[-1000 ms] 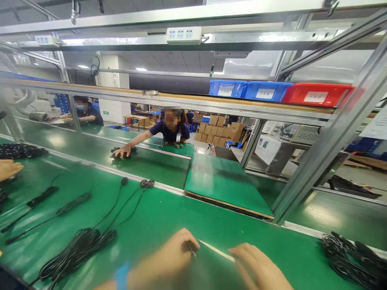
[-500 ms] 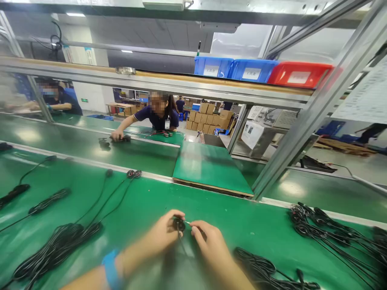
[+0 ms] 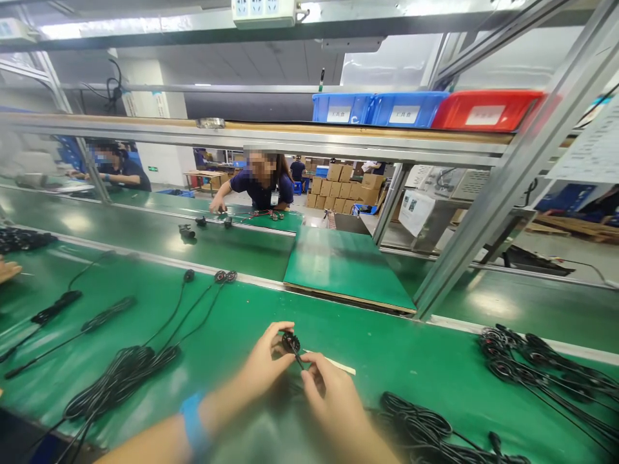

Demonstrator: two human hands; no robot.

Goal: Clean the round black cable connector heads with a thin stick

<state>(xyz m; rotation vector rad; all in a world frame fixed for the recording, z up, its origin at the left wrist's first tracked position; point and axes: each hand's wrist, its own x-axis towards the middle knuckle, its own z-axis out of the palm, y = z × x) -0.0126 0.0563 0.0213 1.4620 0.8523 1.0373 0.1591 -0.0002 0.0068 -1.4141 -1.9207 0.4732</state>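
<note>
Above the green bench, my left hand (image 3: 265, 362) is closed around a small round black cable end (image 3: 290, 341). Its ribbed face tips up toward me. My right hand (image 3: 325, 384) pinches the black cable (image 3: 298, 359) just below that round part, thumb against forefinger. A thin cream strip (image 3: 341, 367) shows beyond the right forefinger; whether it lies on the bench or sits in the fingers I cannot tell. A blue band circles my left wrist.
Coiled black cables (image 3: 120, 380) lie at left, with another coil (image 3: 420, 415) at right front. More round-ended cables (image 3: 512, 361) are heaped far right. A raised green board (image 3: 345, 267) and a metal post (image 3: 478, 193) stand ahead. A co-worker (image 3: 265, 183) leans over the opposite bench.
My right fingers have shifted from a thin pale piece beside the round end onto the cable. The co-worker's hand has left the black parts opposite. The view has shifted slightly left.
</note>
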